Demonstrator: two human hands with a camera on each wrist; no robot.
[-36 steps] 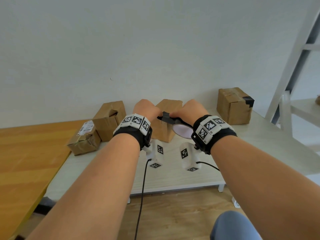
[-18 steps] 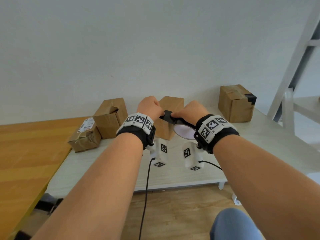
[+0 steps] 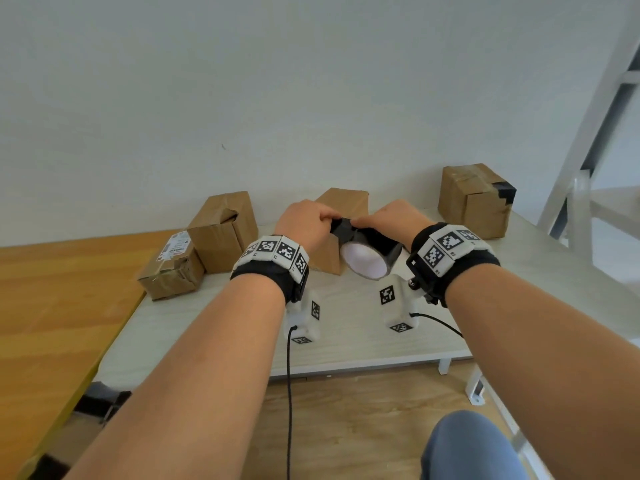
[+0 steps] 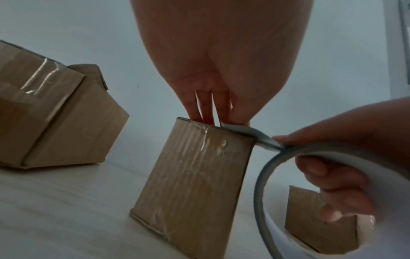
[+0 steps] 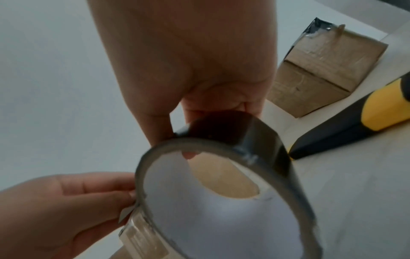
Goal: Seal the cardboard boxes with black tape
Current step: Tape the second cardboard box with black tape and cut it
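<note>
Since a second ago we've lifted both hands slightly; tape end now peeled free, so sealing can start. Right hand (image 3: pixel 391 220) grips the black tape roll (image 3: pixel 372 252), left hand (image 3: pixel 304 223) pinches the tape end (image 3: pixel 341 226) between both grips, above the middle box (image 3: pixel 341 206). Roll's axis points toward us.

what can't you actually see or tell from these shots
- Top of the middle box: head view, both hands cover it.
- Left hand fingertips on the tape end: head view, knuckles hide the grip.
- Tape roll: right wrist view, bottom edge cuts it off.
- Yellow and black tool: right wrist view, cut off at the right edge, type unclear.
</note>
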